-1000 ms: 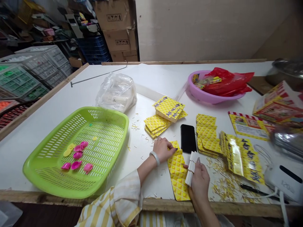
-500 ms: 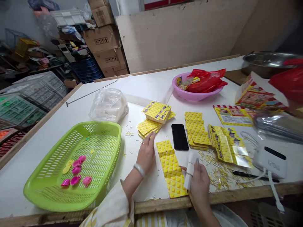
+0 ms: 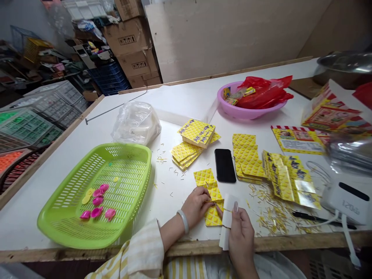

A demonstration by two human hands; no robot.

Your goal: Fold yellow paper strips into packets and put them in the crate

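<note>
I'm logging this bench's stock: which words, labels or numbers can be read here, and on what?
"1202", roughly and uncertain: grey marking on the white device.
Cardboard boxes: black handling symbols, no legible words.
Yellow packs: blue characters, too small to read.
Printed carton and yellow card: print too blurred.
White slips in the right hand: no print shows.

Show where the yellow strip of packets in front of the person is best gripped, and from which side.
The yellow strip is probably best pinched at its far end, from above and the left. That end lies flat and bare on the table; the left hand rests on its middle, the right hand with white paper sits at the near end, and the phone crowds the right.
</note>
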